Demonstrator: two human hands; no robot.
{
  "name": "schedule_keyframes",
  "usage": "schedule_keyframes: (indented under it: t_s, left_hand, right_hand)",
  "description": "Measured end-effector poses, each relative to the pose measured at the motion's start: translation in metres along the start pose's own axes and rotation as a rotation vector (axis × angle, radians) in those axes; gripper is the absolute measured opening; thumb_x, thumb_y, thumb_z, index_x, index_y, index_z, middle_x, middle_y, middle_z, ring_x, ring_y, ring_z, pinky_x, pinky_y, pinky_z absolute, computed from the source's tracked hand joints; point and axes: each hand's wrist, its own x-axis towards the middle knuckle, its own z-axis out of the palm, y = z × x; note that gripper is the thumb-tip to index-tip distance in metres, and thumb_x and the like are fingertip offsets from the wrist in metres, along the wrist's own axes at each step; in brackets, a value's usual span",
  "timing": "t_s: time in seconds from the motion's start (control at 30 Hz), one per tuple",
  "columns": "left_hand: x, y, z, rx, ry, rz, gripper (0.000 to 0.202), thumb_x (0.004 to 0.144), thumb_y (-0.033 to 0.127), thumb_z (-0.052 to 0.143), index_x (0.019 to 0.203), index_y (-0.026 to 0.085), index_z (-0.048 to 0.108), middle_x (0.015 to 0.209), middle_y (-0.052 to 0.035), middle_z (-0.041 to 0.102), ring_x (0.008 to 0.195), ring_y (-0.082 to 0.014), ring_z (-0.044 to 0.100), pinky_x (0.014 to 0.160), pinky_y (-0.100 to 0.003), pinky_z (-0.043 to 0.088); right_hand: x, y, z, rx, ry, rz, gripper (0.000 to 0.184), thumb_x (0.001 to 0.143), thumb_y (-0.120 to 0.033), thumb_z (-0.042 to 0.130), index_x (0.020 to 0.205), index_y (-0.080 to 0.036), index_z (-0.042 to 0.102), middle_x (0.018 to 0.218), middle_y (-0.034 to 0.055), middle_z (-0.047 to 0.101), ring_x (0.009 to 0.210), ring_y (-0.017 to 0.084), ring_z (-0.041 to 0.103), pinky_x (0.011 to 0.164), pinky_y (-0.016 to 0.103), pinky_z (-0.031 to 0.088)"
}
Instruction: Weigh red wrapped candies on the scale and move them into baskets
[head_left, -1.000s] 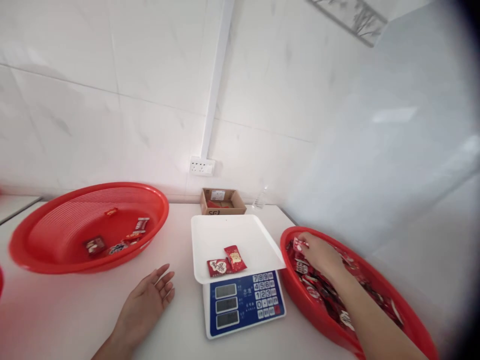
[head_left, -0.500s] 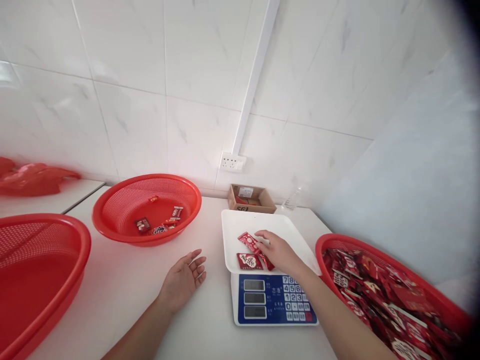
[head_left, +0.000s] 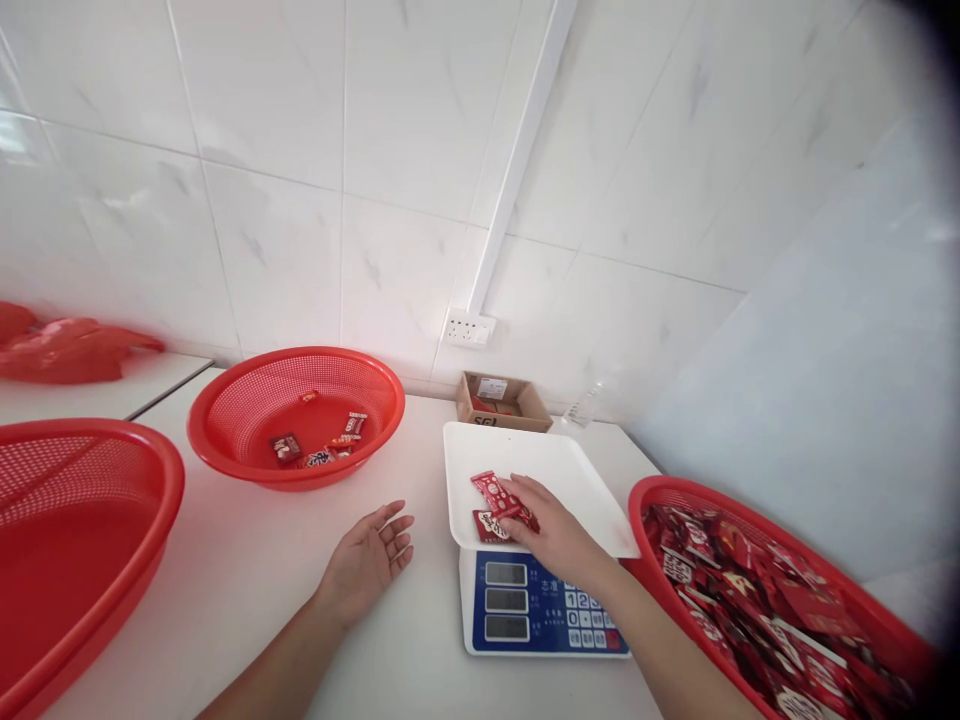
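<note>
My right hand (head_left: 553, 525) is over the white weighing pan (head_left: 559, 455) of a digital scale (head_left: 504, 602). Its thumb and fingers close round small red candy packets (head_left: 495, 492), one patterned with pale dots. Under them another red packet (head_left: 487, 527) with white lettering lies on the pan, partly covered. How many packets are in the grip is hidden by my fingers. To the left of the scale, my left hand (head_left: 364, 568) rests palm up by the tabletop, fingers loosely curled and apart, with nothing in it.
A red basket (head_left: 649, 495) heaped with wrapped packets stands at the right. Another red basket (head_left: 296, 358) with several packets is at the back left; a third (head_left: 161, 480) is at the left edge. A cardboard box (head_left: 504, 402) sits behind the scale, below a wall socket (head_left: 469, 328).
My right hand has moved slightly down and closed round the packets, gathering the dotted one over the lettered one. My left hand has hardly moved.
</note>
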Motion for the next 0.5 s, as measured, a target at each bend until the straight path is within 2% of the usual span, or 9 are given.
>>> schedule_keyframes:
  t_s: [0.13,0.3,0.43,0.5]
  left_hand:
    - [0.0,0.0,0.0,0.001,-0.01,0.0,0.016,0.082,0.021,0.053,0.095,0.017,0.061,0.083,-0.0052,0.065,0.064,-0.013,0.061,0.068,-0.029,0.049]
    - [0.001,0.001,0.0,0.026,0.014,0.01,0.019,0.083,0.017,0.048,0.095,0.017,0.063,0.082,-0.0062,0.065,0.065,-0.0142,0.062,0.066,-0.03,0.051]
    - [0.006,0.003,-0.001,0.047,0.029,0.005,0.022,0.081,0.016,0.047,0.095,0.018,0.064,0.085,-0.0065,0.065,0.069,-0.0153,0.063,0.066,-0.031,0.054]
    - [0.009,0.004,-0.001,0.058,0.036,0.003,0.023,0.08,0.016,0.048,0.095,0.019,0.065,0.085,-0.0061,0.064,0.07,-0.0155,0.063,0.066,-0.031,0.055]
  right_hand:
    - [-0.005,-0.007,0.008,-0.007,-0.064,-0.034,0.053,0.082,-0.051,0.045,0.132,-0.033,0.041,0.143,0.0005,0.032,0.135,0.024,0.015,0.108,0.047,0.016]
    - [-0.007,-0.007,0.005,0.025,0.013,-0.064,0.049,0.084,-0.045,0.045,0.13,-0.028,0.046,0.142,0.0036,0.035,0.134,0.022,0.018,0.107,0.044,0.02]
    - [-0.017,0.021,-0.026,-0.001,0.252,-0.072,0.048,0.083,-0.044,0.047,0.127,-0.026,0.048,0.138,0.0042,0.04,0.131,0.019,0.027,0.107,0.039,0.024]
    - [-0.03,0.049,-0.049,-0.096,0.402,0.025,0.045,0.084,-0.039,0.046,0.126,-0.023,0.048,0.133,0.0046,0.045,0.125,0.017,0.037,0.106,0.035,0.027]
